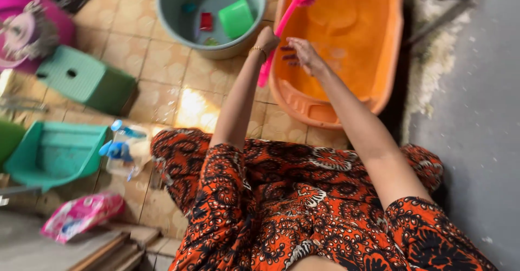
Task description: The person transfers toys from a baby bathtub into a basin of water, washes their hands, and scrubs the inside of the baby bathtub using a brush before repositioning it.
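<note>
Flat pink-and-white pouch (82,215) on floor, lower left; nearby clear spray bottle (125,152), blue trigger.

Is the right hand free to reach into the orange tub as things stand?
Probably yes. The right hand is empty, fingers spread, at the open orange tub, nothing covering it. The left hand holds the pink brush alongside.

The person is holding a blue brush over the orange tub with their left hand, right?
Not quite. The head view shows the brush is pink, not blue. The rest is right: the left hand grips its handle over the orange tub. The right hand rests open just inside the tub, close beside the handle.
</note>
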